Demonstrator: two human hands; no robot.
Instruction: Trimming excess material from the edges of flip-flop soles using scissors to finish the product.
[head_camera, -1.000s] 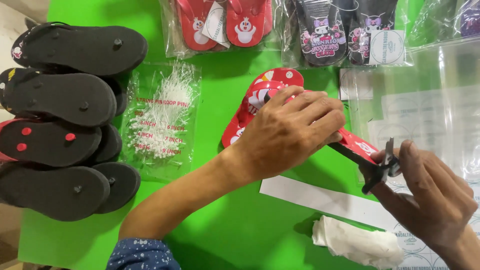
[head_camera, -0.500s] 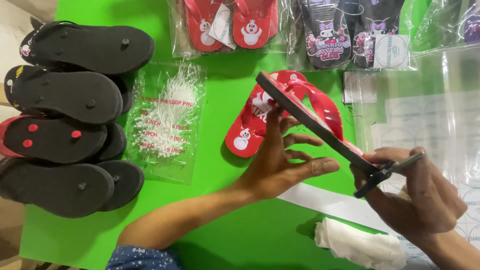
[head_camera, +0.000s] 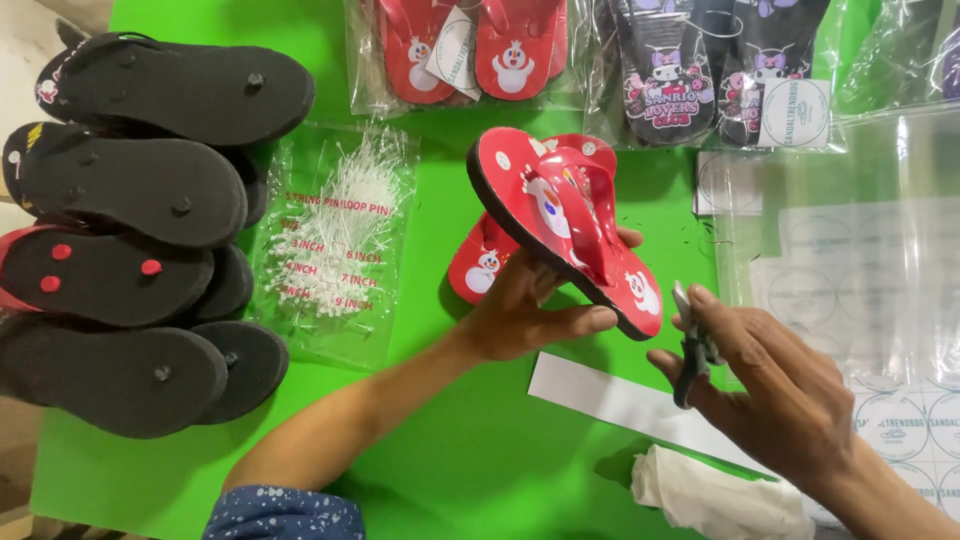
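My left hand (head_camera: 530, 305) holds a red flip-flop (head_camera: 560, 225) with a cartoon print, tilted above the green table, strap side facing up. A second red flip-flop (head_camera: 480, 270) lies on the table just below it, partly hidden by the hand. My right hand (head_camera: 770, 385) is to the right of the sandal's heel and grips a small dark metal tool (head_camera: 688, 355), its tip near the sole's edge.
A stack of black flip-flops (head_camera: 140, 240) fills the left side. A clear bag of white plastic loop pins (head_camera: 335, 245) lies beside it. Bagged sandals (head_camera: 470, 50) line the far edge. A white paper strip (head_camera: 620, 400), a crumpled cloth (head_camera: 715, 495) and clear sticker sheets (head_camera: 860, 290) lie right.
The left hand turned the red sandal from sole-up to strap-up and regripped it from below. The right hand with the tool drew back slightly from the heel.
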